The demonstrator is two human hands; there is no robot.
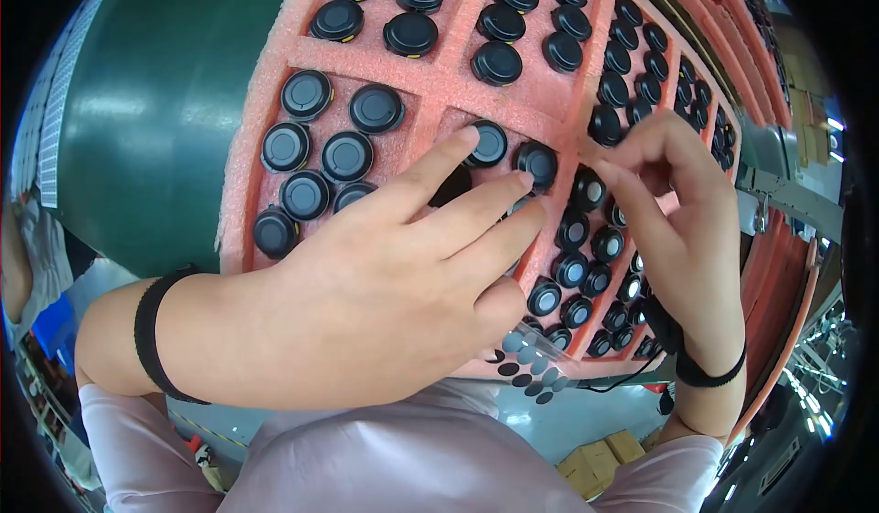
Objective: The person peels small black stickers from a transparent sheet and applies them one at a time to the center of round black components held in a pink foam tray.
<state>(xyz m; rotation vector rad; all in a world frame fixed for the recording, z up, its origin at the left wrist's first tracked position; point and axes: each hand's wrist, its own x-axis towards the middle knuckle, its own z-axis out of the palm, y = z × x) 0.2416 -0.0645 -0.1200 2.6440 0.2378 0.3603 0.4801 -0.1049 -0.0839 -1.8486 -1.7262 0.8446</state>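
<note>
My left hand (394,266) reaches across a pink foam tray (357,60), palm down with fingers stretched and spread. Its fingertips rest at two round black disc-shaped devices, one nearer device (487,144) and one beside it (536,164); others below are partly hidden by the hand. My right hand (682,211) is closed in a pinch just right of them, above a foam divider. What lies in the pinch, if anything, is too small to make out. Below my left thumb, a clear sheet with round black dots (531,363) overhangs the near tray edge; its upper part is hidden.
Several more black devices (307,194) fill the foam compartments, with smaller light-centred black rounds (569,269) at right. A green surface (165,119) lies left of the tray. Pink foam layers (778,284) stand at the right. Cardboard boxes (600,463) are on the floor.
</note>
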